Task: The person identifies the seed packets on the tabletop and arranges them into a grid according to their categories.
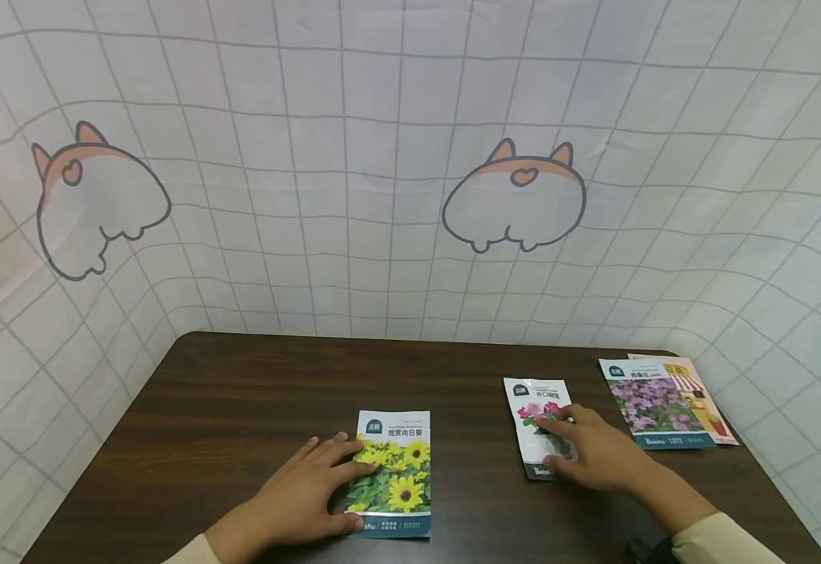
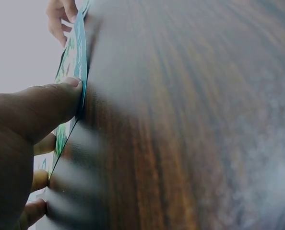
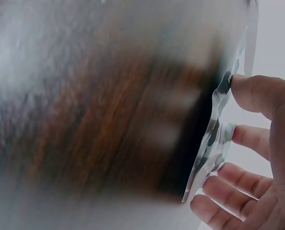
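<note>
A seed packet printed with yellow sunflowers point(image 1: 405, 478) lies on the dark wooden table, left of centre. My left hand point(image 1: 306, 492) rests with spread fingers on its left side; the thumb point(image 2: 68, 98) touches near the lower edge in the left wrist view. Farther right lies a white seed packet with pink flowers point(image 1: 529, 399). My right hand point(image 1: 604, 450) rests over its right side, index finger across the picture and thumb near the bottom. The right wrist view shows that thumb point(image 3: 257, 93) and the fingertips touching this packet's wavy plastic, seen nearly edge-on.
A seed packet with purple flowers point(image 1: 657, 403) lies at the table's right side, overlapping a pink packet point(image 1: 699, 384). The wooden table point(image 1: 255, 392) meets a white gridded curtain point(image 1: 368, 235) at its back and sides. A small black object point(image 1: 649, 551) sits by the right sleeve.
</note>
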Motion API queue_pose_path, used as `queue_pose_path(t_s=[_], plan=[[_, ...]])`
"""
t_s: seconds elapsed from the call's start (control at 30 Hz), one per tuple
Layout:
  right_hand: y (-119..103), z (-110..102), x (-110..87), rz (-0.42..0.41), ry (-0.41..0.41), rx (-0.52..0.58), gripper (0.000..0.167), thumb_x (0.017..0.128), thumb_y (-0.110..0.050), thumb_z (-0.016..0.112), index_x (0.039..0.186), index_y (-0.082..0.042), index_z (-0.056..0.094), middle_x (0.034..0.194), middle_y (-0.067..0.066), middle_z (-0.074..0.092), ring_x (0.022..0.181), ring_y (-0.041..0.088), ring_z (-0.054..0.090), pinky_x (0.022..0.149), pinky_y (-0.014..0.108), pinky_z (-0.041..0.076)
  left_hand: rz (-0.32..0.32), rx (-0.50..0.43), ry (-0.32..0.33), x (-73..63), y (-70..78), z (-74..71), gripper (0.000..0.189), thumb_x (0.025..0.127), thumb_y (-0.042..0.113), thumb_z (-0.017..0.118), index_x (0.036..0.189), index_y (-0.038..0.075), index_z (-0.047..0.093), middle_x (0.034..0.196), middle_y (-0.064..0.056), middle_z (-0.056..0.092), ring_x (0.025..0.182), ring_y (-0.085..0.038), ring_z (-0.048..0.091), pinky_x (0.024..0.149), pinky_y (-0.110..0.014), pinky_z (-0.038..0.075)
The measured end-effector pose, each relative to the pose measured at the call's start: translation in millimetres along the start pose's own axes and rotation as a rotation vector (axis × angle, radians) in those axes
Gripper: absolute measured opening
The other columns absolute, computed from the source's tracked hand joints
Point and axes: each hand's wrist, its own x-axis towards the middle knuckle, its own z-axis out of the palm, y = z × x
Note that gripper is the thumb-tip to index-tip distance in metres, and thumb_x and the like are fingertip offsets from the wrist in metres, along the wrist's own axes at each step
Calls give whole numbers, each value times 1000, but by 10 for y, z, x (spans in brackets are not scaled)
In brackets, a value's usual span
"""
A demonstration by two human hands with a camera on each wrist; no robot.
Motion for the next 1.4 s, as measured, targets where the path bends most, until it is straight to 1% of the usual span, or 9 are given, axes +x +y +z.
queue_pose_path(t_s=[0.37,0.63,0.93,1.13,1.4], plan=[[-140,-14,-25,-7,-41,11,66,88,-53,76,145,-22,62,127,9,55,110,27,57,70,39,52,1,0,0,-31,6,-13,71,87,75,61,147,36,57,161,-2,39,151,-32,29,118,-65,22],[-239,8,-42,-68,-1,-16,69,85,-56,77,143,-21,64,121,5,55,104,21,55,72,38,53,-4,-3,1,-46,7,-21,71,87,75,62,147,35,57,161,-2,39,151,-32,28,118,-64,22],[-354,28,-70,-88,-26,-6,72,86,-62,75,145,-23,62,122,6,53,102,20,54,71,38,53,-2,-14,-5,-66,10,-26,72,87,76,61,147,36,56,161,-3,39,152,-32,27,118,-64,21],[-434,38,-82,-102,-38,-7,73,85,-60,76,146,-23,61,123,6,53,101,18,54,70,37,54,0,-20,-8,-75,6,-22,72,87,76,60,147,36,56,161,-2,39,152,-32,27,118,-65,22],[-518,58,-99,-119,-22,-19,74,85,-63,75,145,-21,62,121,7,53,94,15,52,66,34,51,-1,-15,-8,-70,-1,-9,72,87,76,61,147,36,56,161,-2,39,151,-31,28,118,-65,21]])
